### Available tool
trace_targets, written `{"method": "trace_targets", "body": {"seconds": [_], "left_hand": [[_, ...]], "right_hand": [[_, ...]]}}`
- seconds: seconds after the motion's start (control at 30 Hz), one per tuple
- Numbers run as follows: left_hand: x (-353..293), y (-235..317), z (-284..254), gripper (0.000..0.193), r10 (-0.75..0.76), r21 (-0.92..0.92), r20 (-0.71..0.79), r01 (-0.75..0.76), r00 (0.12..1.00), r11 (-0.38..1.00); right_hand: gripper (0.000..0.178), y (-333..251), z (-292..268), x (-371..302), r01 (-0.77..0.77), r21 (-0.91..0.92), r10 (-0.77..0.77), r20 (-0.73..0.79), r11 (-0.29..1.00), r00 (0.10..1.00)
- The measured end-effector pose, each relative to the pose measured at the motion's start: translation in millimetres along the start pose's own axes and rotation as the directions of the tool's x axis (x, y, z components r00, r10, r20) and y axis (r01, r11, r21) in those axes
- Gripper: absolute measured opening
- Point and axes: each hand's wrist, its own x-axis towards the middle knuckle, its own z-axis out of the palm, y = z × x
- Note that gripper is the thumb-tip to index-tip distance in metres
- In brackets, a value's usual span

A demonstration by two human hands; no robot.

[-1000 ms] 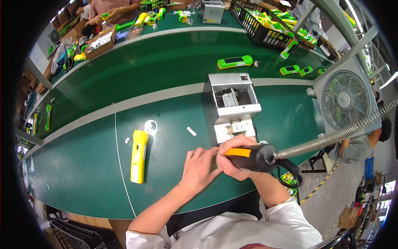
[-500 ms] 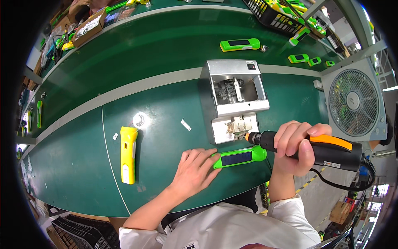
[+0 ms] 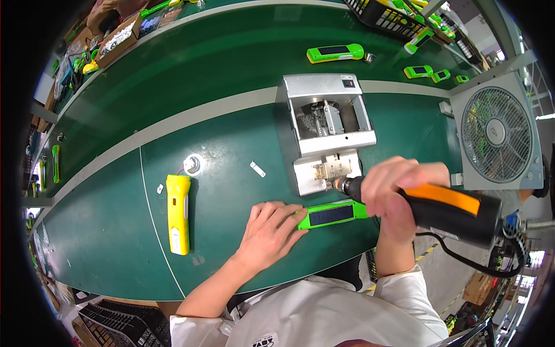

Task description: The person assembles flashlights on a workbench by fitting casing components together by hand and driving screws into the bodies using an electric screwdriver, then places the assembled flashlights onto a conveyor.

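My right hand (image 3: 396, 194) is wrapped round a black and orange electric screwdriver (image 3: 454, 211). Its tip reaches the front outlet of a silver screw feeder (image 3: 326, 118). Flat on the bench, my left hand (image 3: 272, 231) has its fingers stretched out, the tips touching the left end of a green flashlight casing (image 3: 330, 216) with a dark solar panel. The screwdriver and right hand cover that casing's right end. Further left lies a yellow flashlight half (image 3: 178, 215), with a round reflector lamp (image 3: 193, 165) wired to its top.
A small white strip part (image 3: 258, 169) lies left of the feeder. Behind, a finished-looking green flashlight (image 3: 335, 53) and several more rest on the far green belt. A box fan (image 3: 497, 132) stands at the right, a black basket (image 3: 384, 20) at the back right.
The screwdriver and my right hand have moved left and slightly up, bringing the tip to the feeder's outlet. My left hand stays by the green casing.
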Motion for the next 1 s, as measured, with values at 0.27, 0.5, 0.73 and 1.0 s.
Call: {"method": "trace_targets", "body": {"seconds": [0.27,0.5,0.73,1.0], "left_hand": [[2.2,2.9,2.6,0.043,-0.056,0.019,-0.055,0.057,0.997,0.998],[1.5,3.3,7.7,0.04,-0.08,0.035,-0.097,0.083,0.992,0.996],[0.5,1.5,12.3,0.04,-0.08,0.047,-0.096,0.085,0.992,0.995],[2.2,0.3,13.8,0.041,-0.081,0.043,-0.087,0.085,0.993,0.995]], "right_hand": [[0.027,12.9,-3.0,36.1,-0.342,0.215,0.366,-0.083,0.915,0.927],[0.026,-3.2,9.7,0.8,-0.229,0.206,0.239,-0.025,0.951,0.971],[0.026,-7.5,40.9,-28.6,-0.216,0.221,0.223,-0.01,0.951,0.975],[0.025,3.2,45.5,-38.4,-0.217,0.231,0.235,-0.052,0.948,0.971]]}}
